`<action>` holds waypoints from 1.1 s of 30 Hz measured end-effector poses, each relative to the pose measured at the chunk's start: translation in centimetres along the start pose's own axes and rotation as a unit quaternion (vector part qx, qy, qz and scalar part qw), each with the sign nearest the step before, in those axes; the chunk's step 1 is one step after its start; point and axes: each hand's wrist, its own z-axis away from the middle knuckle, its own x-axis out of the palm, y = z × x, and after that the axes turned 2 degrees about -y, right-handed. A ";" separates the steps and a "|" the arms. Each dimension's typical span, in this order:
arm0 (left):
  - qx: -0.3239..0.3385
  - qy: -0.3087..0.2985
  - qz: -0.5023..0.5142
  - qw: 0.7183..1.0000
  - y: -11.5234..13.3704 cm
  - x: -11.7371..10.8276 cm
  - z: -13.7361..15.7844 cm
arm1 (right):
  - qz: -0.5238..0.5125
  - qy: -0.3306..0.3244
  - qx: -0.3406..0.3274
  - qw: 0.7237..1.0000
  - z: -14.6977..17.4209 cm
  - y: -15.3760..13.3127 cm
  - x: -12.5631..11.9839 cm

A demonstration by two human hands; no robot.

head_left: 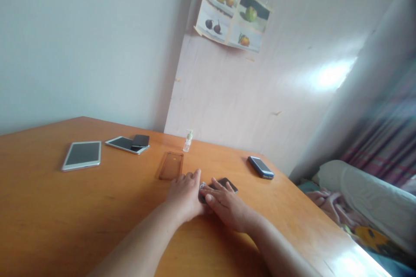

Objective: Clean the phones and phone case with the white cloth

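A dark smartphone lies on the wooden table in front of me, partly covered by my hands. My left hand is closed around its near left end, fingers curled and thumb side low against the phone. Across the phone's surface rests my right hand, its fingers stretched out and apart. A small whitish bit shows by the right fingertips; what it is I cannot make out. Just beyond my left hand lies a clear brownish phone case.
On the wooden table, a white tablet lies at left. Beside it, another white tablet has a dark flat piece on it. A clear pump bottle stands near the wall; stacked phones lie at right.
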 end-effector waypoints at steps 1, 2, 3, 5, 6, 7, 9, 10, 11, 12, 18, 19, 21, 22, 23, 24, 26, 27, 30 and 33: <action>-0.004 -0.003 -0.001 1.000 -0.1 -0.1 0.0 | 0.001 0.001 0.005 1.000 -0.1 -0.2 0.0; -0.008 -0.008 -0.002 1.000 -0.2 -0.1 0.0 | 0.006 0.006 0.025 1.000 -0.1 -0.2 -0.1; -0.010 -0.014 -0.003 1.000 -0.3 -0.2 0.0 | 0.012 0.016 0.051 0.998 -0.1 -0.2 -0.1; -0.012 -0.027 -0.004 1.000 -0.3 -0.3 -0.1 | 0.021 0.027 0.081 0.996 -0.1 -0.2 -0.1; -0.013 -0.031 -0.006 0.999 -0.3 -0.3 -0.1 | 0.021 0.024 0.074 0.997 0.0 -0.3 -0.1; -0.014 -0.032 -0.007 0.999 -0.3 -0.3 -0.1 | 0.018 0.017 0.052 0.998 0.1 -0.5 -0.1; -0.013 -0.028 -0.011 0.999 -0.3 -0.3 0.0 | 0.009 -0.004 -0.001 1.000 0.3 -0.9 0.0; -0.012 -0.025 -0.012 1.000 -0.3 -0.3 0.0 | 0.007 -0.010 -0.016 1.000 0.3 -1.0 0.0; -0.011 -0.021 -0.013 1.000 -0.3 -0.3 0.0 | 0.007 -0.010 -0.015 1.000 0.3 -0.9 0.0; -0.010 -0.018 -0.013 1.000 -0.3 -0.2 0.0 | 0.010 -0.004 0.002 1.000 0.2 -0.6 0.0; -0.006 -0.018 -0.008 1.000 -0.4 0.1 -0.1 | 0.019 0.022 0.077 0.997 0.3 0.7 0.0; -0.004 -0.015 -0.007 1.000 -0.4 0.1 -0.1 | 0.015 0.014 0.053 0.998 0.4 0.6 0.1; 0.003 -0.011 -0.005 1.000 -0.4 0.1 -0.1 | 0.010 0.001 0.018 1.000 0.6 0.4 0.1; 0.006 -0.011 -0.006 1.000 -0.4 0.0 0.0 | 0.012 -0.001 0.019 1.000 0.6 0.5 0.1; 0.009 -0.014 -0.008 1.000 -0.4 -0.1 0.0 | 0.018 0.003 0.037 0.999 0.5 0.8 0.1; 0.012 -0.018 -0.010 1.000 -0.3 -0.2 0.0 | 0.027 0.011 0.069 0.997 0.4 1.2 0.0; 0.017 -0.026 -0.014 0.999 -0.2 -0.3 0.0 | 0.048 0.030 0.143 0.988 0.3 2.3 -0.2; 0.020 -0.029 -0.016 0.999 -0.1 -0.4 0.0 | 0.056 0.038 0.171 0.983 0.4 2.8 -0.2; 0.026 -0.038 -0.018 0.999 -0.1 -0.5 0.0 | 0.050 0.034 0.161 0.985 0.7 3.4 -0.3; 0.041 -0.040 -0.016 0.998 -0.2 -0.6 0.1 | 0.023 0.017 0.103 0.994 1.0 3.2 -0.2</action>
